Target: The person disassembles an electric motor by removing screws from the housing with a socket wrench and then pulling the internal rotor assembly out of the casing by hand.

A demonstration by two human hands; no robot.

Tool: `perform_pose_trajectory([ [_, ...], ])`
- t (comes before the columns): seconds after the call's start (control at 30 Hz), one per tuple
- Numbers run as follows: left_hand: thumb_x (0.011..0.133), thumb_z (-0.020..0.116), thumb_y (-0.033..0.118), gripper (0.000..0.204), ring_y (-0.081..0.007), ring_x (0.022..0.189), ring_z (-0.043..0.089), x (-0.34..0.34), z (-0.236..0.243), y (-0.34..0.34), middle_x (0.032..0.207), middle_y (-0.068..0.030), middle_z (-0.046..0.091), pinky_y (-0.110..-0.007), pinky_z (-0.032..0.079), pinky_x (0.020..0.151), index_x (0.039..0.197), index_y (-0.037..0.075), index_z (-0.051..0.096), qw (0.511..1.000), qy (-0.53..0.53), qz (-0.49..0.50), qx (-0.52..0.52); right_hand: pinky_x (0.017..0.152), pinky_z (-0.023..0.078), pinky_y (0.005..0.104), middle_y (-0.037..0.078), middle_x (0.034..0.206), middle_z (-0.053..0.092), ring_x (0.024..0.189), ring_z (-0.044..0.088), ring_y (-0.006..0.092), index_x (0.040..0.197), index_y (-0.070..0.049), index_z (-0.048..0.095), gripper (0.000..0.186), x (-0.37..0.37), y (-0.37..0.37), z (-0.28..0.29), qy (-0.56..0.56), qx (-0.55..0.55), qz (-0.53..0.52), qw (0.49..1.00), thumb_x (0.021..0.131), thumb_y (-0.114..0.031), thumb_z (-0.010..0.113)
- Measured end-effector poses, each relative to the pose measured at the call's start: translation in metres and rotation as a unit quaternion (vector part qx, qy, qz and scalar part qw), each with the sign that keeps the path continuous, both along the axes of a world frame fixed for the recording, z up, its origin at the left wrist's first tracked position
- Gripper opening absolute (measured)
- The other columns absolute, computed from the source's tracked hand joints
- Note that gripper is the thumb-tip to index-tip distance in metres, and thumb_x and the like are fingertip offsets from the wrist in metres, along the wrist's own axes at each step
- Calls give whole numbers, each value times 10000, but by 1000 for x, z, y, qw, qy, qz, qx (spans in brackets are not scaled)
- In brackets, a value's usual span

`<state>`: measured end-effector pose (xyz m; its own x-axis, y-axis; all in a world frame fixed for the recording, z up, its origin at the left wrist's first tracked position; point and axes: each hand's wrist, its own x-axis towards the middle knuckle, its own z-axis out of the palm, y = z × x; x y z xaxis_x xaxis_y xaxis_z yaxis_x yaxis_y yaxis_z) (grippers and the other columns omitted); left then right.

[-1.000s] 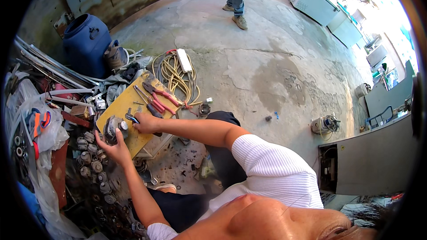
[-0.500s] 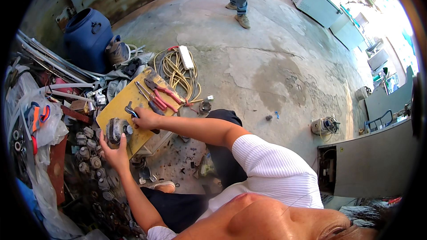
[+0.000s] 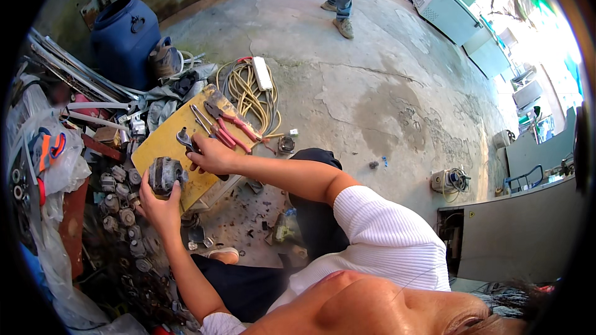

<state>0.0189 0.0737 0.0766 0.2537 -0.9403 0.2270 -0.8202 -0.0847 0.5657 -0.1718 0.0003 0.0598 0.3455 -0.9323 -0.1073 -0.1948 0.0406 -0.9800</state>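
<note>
While left hand (image 3: 162,212) grasps motor (image 3: 162,177), right hand (image 3: 212,155) half-hides wrench (image 3: 183,137).

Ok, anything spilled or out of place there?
Yes: a dark, irregular stain stands out against the paler grey concrete floor, possibly a spill; small dark scraps lie scattered near the yellow rectangular board.

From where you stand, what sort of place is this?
Probably a repair or salvage workshop: red-handled pliers lie on a yellow tabletop, grimy motor-like parts are heaped beside it, and a chest freezer stands in the background.
</note>
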Motion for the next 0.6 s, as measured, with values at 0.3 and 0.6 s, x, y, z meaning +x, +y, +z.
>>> perform_pose_trajectory([
  [0.3, 758, 741, 265, 737, -320, 1293, 451, -12, 4, -2, 1360, -96, 492, -678, 136, 1104, 1415, 211, 411, 999, 0, 2, 34, 615, 562, 300, 113, 925, 704, 741, 691, 162, 1317, 36, 446, 409, -21, 6, 13, 2, 8, 74, 997, 960, -136, 546],
  [0.6, 769, 743, 270, 725, -318, 1303, 447, -11, 1, -11, 1384, -85, 481, -692, 146, 1092, 1414, 220, 414, 999, 14, -18, 36, 639, 542, 289, 97, 893, 697, 700, 669, 139, 1366, -7, 451, 429, -24, 7, 12, 0, -6, 57, 998, 965, -137, 532],
])
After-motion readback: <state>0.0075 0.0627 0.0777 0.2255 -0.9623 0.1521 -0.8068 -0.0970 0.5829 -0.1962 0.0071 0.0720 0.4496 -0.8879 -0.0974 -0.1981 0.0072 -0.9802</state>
